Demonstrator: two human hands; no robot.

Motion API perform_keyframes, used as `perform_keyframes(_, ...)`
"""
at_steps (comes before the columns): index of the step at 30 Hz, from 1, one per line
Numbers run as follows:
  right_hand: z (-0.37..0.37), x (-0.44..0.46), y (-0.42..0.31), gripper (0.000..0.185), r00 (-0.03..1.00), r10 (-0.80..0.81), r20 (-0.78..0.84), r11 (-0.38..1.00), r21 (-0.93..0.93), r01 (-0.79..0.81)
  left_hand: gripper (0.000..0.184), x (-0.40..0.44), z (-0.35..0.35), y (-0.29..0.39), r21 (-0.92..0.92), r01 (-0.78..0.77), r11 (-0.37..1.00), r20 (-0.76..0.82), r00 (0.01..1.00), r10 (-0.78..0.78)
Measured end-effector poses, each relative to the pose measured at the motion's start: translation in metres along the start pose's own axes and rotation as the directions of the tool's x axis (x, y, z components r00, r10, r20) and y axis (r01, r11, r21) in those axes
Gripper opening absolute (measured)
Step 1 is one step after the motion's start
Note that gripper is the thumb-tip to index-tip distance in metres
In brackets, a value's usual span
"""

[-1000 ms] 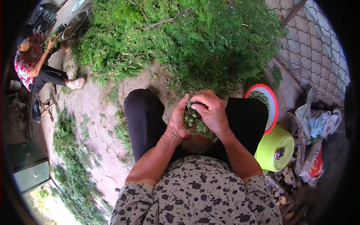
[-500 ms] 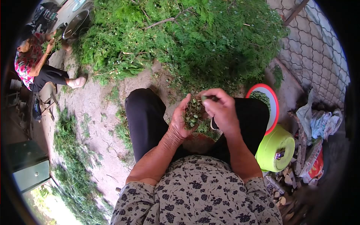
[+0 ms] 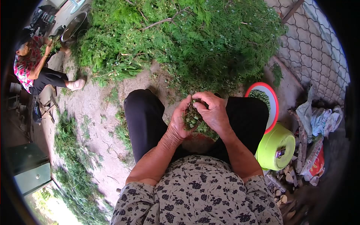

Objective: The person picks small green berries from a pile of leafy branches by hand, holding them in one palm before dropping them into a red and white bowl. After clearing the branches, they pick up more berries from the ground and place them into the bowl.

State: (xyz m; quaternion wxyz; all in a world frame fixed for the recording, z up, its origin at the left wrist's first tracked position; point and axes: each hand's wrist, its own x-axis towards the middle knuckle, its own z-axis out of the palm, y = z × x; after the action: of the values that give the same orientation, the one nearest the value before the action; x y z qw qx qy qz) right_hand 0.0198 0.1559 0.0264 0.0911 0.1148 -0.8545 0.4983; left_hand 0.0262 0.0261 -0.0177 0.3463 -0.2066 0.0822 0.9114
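My left hand (image 3: 180, 120) is curled around a clump of thin twigs with round green cones (image 3: 191, 120), held between my knees. At the top of that clump, my right hand (image 3: 213, 112) is closed, thumb and fingertips pinching a small green cone (image 3: 194, 101) against the twigs. Part of the clump is hidden behind the right fingers. To the right of my knee, a white bowl with a red rim (image 3: 276, 108) holds many green cones (image 3: 259, 95).
A big heap of leafy green branches (image 3: 180, 45) lies in front. More cut greenery (image 3: 77, 161) is strewn on the left. A lime-green tub (image 3: 275, 148) sits by the bowl, near firewood (image 3: 287, 195) and plastic bags (image 3: 324, 118). Another person (image 3: 35, 67) sits at far left, holding greenery near a metal basin (image 3: 75, 27).
My right hand has come in from the right side of the clump to its top, now touching it beside the left fingertips. The left hand stays in place around the clump.
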Motion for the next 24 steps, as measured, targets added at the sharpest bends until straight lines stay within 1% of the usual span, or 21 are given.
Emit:
perform_keyframes(1, -0.001, -0.001, -0.001, 0.018, 1.0, -0.001, 0.001, 1.0, 0.0, 0.001, 0.032, 0.0, -0.002, 0.0, -0.008, 0.011, 1.0, 0.004, 1.0, -0.011)
perform_keyframes(2, -0.003, -0.001, -0.002, 0.019, 0.999, 0.038, -0.015, 0.997, 0.071, -0.036, 0.032, 0.001, -0.006, 0.002, -0.008, 0.01, 1.0, 0.005, 1.0, -0.01)
perform_keyframes(3, -0.005, -0.001, -0.002, 0.02, 0.997, 0.076, -0.028, 0.987, 0.142, -0.072, 0.032, 0.001, -0.007, 0.005, -0.017, 0.032, 0.999, 0.07, 0.997, -0.031)
perform_keyframes(4, -0.009, -0.002, 0.0, 0.02, 0.997, 0.075, -0.027, 0.987, 0.142, -0.07, 0.032, 0.0, -0.006, 0.006, -0.024, 0.055, 0.998, 0.134, 0.99, -0.051)
perform_keyframes(5, -0.014, -0.002, 0.003, 0.019, 0.996, 0.085, -0.04, 0.992, 0.099, -0.081, 0.032, 0.0, -0.004, 0.004, -0.024, 0.054, 0.998, 0.136, 0.989, -0.051)
perform_keyframes(6, -0.017, -0.002, 0.004, 0.018, 0.994, 0.095, -0.054, 0.994, 0.055, -0.092, 0.032, -0.007, 0.017, 0.002, 0.045, -0.02, 0.999, 0.053, 0.998, 0.018)
perform_keyframes(7, -0.018, -0.002, 0.002, 0.018, 0.994, 0.095, -0.054, 0.994, 0.054, -0.092, 0.032, -0.01, 0.029, 0.001, 0.12, -0.088, 0.989, -0.025, 0.995, 0.092)
perform_keyframes(8, -0.019, -0.001, -0.002, 0.017, 0.988, 0.145, -0.054, 0.984, 0.114, -0.138, 0.027, -0.006, 0.02, -0.001, 0.109, -0.095, 0.99, -0.068, 0.992, 0.102)
perform_keyframes(9, -0.02, 0.0, -0.004, 0.016, 0.98, 0.194, -0.052, 0.968, 0.173, -0.182, 0.027, -0.004, 0.016, -0.002, 0.109, -0.093, 0.99, -0.068, 0.993, 0.101)
perform_keyframes(10, -0.02, -0.001, 0.001, 0.016, 0.98, 0.194, -0.053, 0.968, 0.173, -0.182, 0.026, -0.003, 0.013, -0.002, 0.118, -0.08, 0.99, -0.066, 0.994, 0.088)
perform_keyframes(12, -0.019, -0.001, 0.011, 0.02, 0.999, 0.021, -0.028, 0.998, -0.066, -0.022, 0.025, -0.002, 0.009, -0.002, 0.127, -0.07, 0.989, -0.065, 0.995, 0.079)
perform_keyframes(13, -0.019, -0.002, 0.01, 0.02, 0.999, 0.02, -0.026, 0.998, -0.065, -0.021, 0.025, -0.002, 0.007, -0.002, 0.145, -0.053, 0.988, -0.052, 0.997, 0.061)
perform_keyframes(15, -0.02, -0.002, 0.003, 0.019, 1.0, -0.016, 0.018, 0.985, -0.169, 0.018, 0.024, -0.001, 0.003, -0.002, 0.163, -0.037, 0.986, -0.04, 0.998, 0.044)
perform_keyframes(19, -0.019, -0.001, 0.0, 0.018, 0.997, -0.056, 0.061, 0.974, -0.217, 0.068, 0.021, 0.001, -0.001, -0.002, 0.159, -0.039, 0.987, -0.086, 0.995, 0.053)
perform_keyframes(21, -0.017, -0.001, 0.0, 0.017, 0.996, -0.035, 0.083, 0.978, -0.202, 0.051, 0.02, 0.001, 0.0, -0.001, 0.149, -0.029, 0.988, -0.101, 0.994, 0.044)
perform_keyframes(23, -0.015, -0.003, 0.003, 0.018, 0.996, -0.024, 0.081, 0.982, -0.185, 0.039, 0.015, 0.0, 0.002, 0.0, 0.199, -0.015, 0.98, -0.171, 0.984, 0.049)
perform_keyframes(24, -0.013, -0.004, 0.005, 0.018, 0.997, -0.013, 0.079, 0.986, -0.167, 0.026, 0.015, 0.0, 0.003, 0.0, 0.198, -0.015, 0.98, -0.171, 0.984, 0.05)
